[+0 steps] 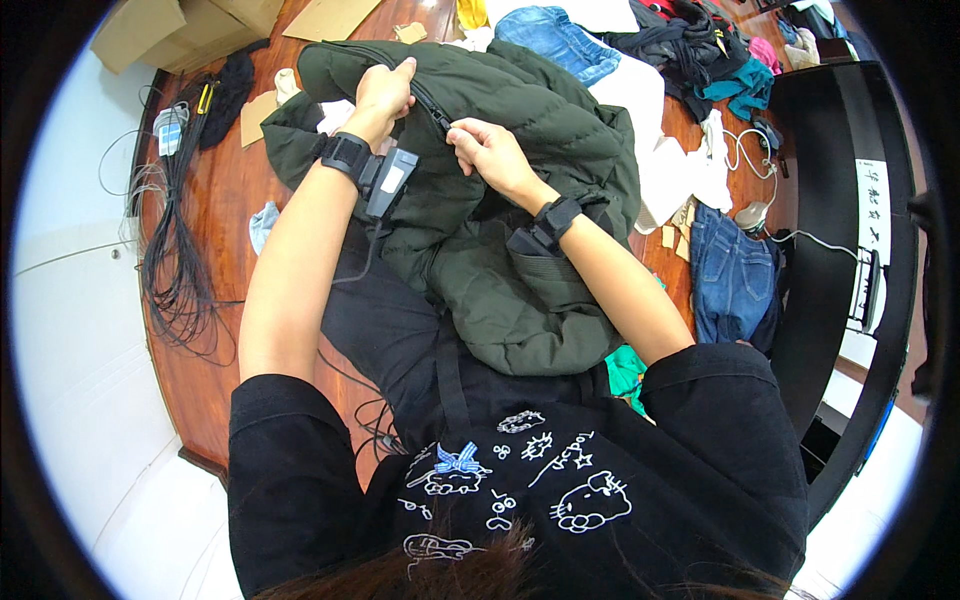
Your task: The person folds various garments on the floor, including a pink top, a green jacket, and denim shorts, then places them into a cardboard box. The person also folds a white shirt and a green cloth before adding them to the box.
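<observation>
A dark green padded jacket (560, 130) lies across my lap, its lower part bunched against my black shirt. My left hand (385, 95) is closed on the jacket's upper front edge, beside the black zipper (428, 103). Just to the right and a little nearer, my right hand (490, 155) pinches the lower end of that zipper between thumb and fingers. Whether a pull tab is in this pinch is too small to tell. The zipper runs slanting between the two hands. Each wrist wears a black strap with a small device.
Black cables (180, 260) lie coiled on the wooden floor at left, below a cardboard box (190, 35). Blue jeans (733, 270) and light denim (555, 45) lie right and far. A dark clothes heap (680, 50) is at the back. A black cabinet (830, 200) borders the right.
</observation>
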`<state>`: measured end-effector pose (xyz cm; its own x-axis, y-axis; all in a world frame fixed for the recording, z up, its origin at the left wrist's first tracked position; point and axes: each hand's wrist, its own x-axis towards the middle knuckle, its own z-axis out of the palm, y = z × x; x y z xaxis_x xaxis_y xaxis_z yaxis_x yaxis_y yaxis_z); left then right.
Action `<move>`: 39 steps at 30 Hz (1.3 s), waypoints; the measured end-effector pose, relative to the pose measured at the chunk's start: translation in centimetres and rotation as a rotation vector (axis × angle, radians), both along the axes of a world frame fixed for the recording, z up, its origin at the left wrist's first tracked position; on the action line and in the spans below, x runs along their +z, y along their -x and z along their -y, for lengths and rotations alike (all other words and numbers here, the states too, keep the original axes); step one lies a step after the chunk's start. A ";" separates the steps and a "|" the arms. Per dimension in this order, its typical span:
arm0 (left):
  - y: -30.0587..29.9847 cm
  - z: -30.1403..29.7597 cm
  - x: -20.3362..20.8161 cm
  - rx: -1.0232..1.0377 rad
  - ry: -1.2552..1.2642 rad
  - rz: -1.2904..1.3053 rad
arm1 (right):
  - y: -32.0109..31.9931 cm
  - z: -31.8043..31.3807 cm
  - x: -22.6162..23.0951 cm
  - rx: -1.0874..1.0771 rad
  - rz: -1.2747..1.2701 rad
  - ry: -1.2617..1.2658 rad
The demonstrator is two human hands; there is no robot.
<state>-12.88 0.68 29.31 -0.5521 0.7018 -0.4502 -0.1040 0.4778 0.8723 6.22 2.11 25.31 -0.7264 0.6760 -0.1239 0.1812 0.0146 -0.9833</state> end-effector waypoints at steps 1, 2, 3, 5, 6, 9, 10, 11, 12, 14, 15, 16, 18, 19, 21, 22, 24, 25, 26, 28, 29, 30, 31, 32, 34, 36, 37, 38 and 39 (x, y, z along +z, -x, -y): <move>0.2 0.0 -0.3 -0.012 0.033 -0.034 | 0.0 0.2 0.0 -0.002 -0.005 0.017; 0.4 0.1 -0.7 -0.021 0.052 -0.063 | 0.0 0.4 0.0 -0.003 0.005 0.008; 0.6 0.1 -1.1 -0.026 0.064 -0.097 | 0.0 0.6 0.0 -0.003 0.015 -0.002; 1.0 0.4 -1.8 -0.061 0.098 -0.132 | 0.0 0.9 0.2 -0.002 0.041 -0.016; 1.1 0.6 -2.1 -0.079 0.109 -0.155 | -0.1 0.9 0.3 -0.004 0.059 -0.024; 0.9 1.8 -2.5 -0.112 0.001 -0.160 | -0.4 0.6 0.3 -0.011 0.086 -0.079; 1.0 2.2 -2.4 -0.170 -0.042 -0.137 | -0.5 0.4 0.1 -0.028 0.087 -0.111; 0.7 2.6 -2.3 -0.170 -0.080 -0.100 | -0.4 0.3 0.0 -0.026 0.038 -0.084; 0.3 3.1 -2.1 -0.170 -0.116 -0.063 | -0.2 0.3 -0.2 -0.036 -0.016 -0.064; -0.7 4.1 -1.9 -0.275 -0.130 -0.071 | 0.0 0.4 -0.5 -0.055 -0.114 0.062; -1.1 4.3 -1.8 -0.395 -0.037 -0.145 | 0.0 0.5 -0.6 -0.058 -0.161 0.164; -1.7 4.7 -1.9 -0.404 -0.025 -0.149 | 0.0 0.7 -0.7 -0.057 -0.197 0.278; -2.2 5.3 -2.0 -0.393 -0.057 -0.085 | -0.4 1.0 -0.5 -0.091 -0.214 0.410; -2.3 5.6 -2.1 -0.418 -0.083 -0.100 | -0.6 1.1 -0.3 -0.107 -0.234 0.476; -2.1 6.2 -2.2 -0.470 -0.141 -0.109 | -0.9 1.4 0.0 -0.121 -0.187 0.502; -1.9 6.5 -2.2 -0.477 -0.150 -0.092 | -1.0 1.5 0.2 -0.133 -0.178 0.512; -1.4 7.1 -2.0 -0.498 -0.175 -0.053 | -0.9 1.6 0.3 -0.125 -0.140 0.488; -1.1 7.3 -1.9 -0.506 -0.161 -0.060 | -0.8 1.6 0.3 -0.109 -0.110 0.453; -0.9 7.5 -1.8 -0.520 -0.151 -0.057 | -0.8 1.6 0.3 -0.093 -0.078 0.420; -0.7 7.8 -1.6 -0.511 -0.140 -0.015 | -0.8 1.6 0.3 -0.063 -0.050 0.352; -0.7 7.9 -1.5 -0.490 -0.133 0.016 | -0.8 1.6 0.3 -0.051 -0.042 0.317; -0.6 8.0 -1.4 -0.466 -0.132 0.051 | -0.7 1.6 0.3 -0.031 -0.041 0.297; -0.7 8.0 -1.4 -0.440 -0.125 0.092 | -0.7 1.7 0.3 -0.016 -0.043 0.276; -0.7 8.1 -1.4 -0.419 -0.148 0.104 | -0.7 1.7 0.4 -0.003 -0.042 0.263; -0.9 8.2 -1.5 -0.375 -0.182 0.140 | -0.7 1.8 0.6 0.021 -0.008 0.112; -1.3 8.2 -1.8 -0.322 -0.201 0.176 | -0.8 1.9 0.7 0.035 0.057 0.007; -1.4 8.2 -1.9 -0.293 -0.235 0.197 | -0.9 1.8 0.7 0.039 0.105 -0.026; -1.5 8.2 -2.0 -0.269 -0.236 0.209 | -1.1 1.9 0.6 0.036 0.128 -0.069; -1.4 8.1 -2.1 -0.241 -0.263 0.224 | -1.4 2.0 0.4 0.020 0.165 -0.147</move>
<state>-11.53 -7.44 27.20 -0.2666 0.9059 -0.3290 -0.2174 0.2761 0.9362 7.66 0.15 25.70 -0.7179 0.6812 -0.1433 0.3379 0.1610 -0.9273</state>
